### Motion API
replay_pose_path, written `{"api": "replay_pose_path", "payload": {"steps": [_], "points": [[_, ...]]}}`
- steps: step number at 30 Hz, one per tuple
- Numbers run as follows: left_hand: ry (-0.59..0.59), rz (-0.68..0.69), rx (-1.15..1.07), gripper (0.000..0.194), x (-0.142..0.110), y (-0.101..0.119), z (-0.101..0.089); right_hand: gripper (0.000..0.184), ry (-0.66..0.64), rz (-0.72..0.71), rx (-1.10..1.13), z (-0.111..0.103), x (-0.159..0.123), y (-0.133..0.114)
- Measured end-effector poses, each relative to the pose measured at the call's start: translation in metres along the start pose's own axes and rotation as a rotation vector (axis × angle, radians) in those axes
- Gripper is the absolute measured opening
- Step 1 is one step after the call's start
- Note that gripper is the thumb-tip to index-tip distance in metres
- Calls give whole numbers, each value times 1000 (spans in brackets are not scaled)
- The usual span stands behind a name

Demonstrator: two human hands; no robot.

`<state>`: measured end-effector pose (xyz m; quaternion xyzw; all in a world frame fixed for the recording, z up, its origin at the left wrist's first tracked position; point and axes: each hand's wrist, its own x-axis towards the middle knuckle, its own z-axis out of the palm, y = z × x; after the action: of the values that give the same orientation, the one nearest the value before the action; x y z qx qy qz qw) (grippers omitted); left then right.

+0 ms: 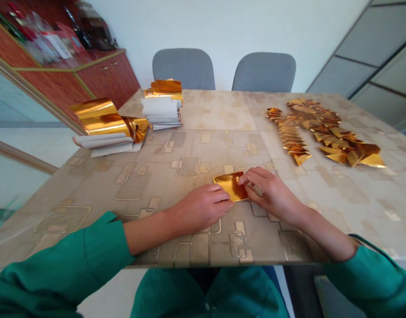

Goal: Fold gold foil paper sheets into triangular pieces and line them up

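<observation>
From my head camera, the small gold-foil sheet [231, 186] lies flat on the patterned vinyl table cover [203, 145], just ahead of my hands and a little right of centre. It's light, thin and slick, and I'd expect it to crease easily and slide on the vinyl, so it's best held lightly by its edges, between fingertip and thumb. Its long axis runs nearly across my view, tilting slightly down toward the right, and its short sides point toward and away from me. My right hand [272, 194] is partly closed, its fingers pinching the sheet's right end, though I can't see the thumb. My left hand [201, 208] is loosely curled, its fingertips at the sheet's lower left edge; I can't tell whether they grip it. Green sleeves [64, 260] cover both forearms up to the wrists. Farther off, two stacks of gold foil and white paper [133, 128] sit at the left, and rows of folded gold triangles [322, 132] lie at the right.
</observation>
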<state>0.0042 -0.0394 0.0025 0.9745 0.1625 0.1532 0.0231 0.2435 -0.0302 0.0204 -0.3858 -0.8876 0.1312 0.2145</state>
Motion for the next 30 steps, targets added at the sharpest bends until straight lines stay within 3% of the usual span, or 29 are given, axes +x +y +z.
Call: {"api": "replay_pose_path", "payload": {"steps": [3, 7, 14, 18, 21, 27, 30], "points": [[22, -58, -26, 19, 0, -2, -4, 14, -85, -95, 167, 5, 10, -2], [39, -175, 23, 17, 1, -4, -7, 17, -104, -97, 158, 14, 14, 0], [79, -131, 238, 19, 1, -2, 0, 18, -180, -116, 162, 7, 10, 4], [151, -228, 171, 22, 1, -2, 1, 19, -144, -134, 140, 6, 9, 7], [198, -307, 94, 25, 2, -1, -1, 8, -111, -120, 133, 4, 9, 9], [144, -355, -28, 17, 0, 2, -5, 10, -132, -136, 149, -1, 10, 10], [171, -410, -64, 12, -2, 0, -1, 14, -133, -140, 200, -3, 12, 11]]}}
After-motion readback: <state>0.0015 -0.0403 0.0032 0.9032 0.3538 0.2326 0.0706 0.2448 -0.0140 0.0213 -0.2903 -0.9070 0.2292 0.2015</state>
